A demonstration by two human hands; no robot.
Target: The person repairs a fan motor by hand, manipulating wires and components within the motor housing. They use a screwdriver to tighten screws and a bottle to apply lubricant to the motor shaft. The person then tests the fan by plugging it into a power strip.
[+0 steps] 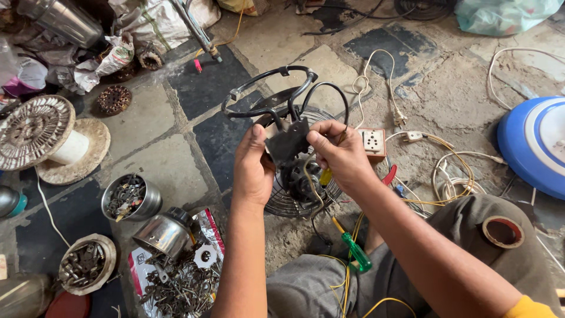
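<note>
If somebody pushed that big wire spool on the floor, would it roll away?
Probably, but not straight. The spool lies tilted on its side with round flanges, so a push would likely send it curving. Its flanges look like perforated metal and chipped wood, so it may feel heavy for its size. The pale core looks smooth, perhaps slippery to grab.

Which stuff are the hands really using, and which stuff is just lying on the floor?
In use:
left hand and right hand, both gripping the small fan's black motor unit
wire fan guard
black ring stand

Lying about:
green screwdriver
socket box
tape roll
wire spool
tins of metal bits
</note>
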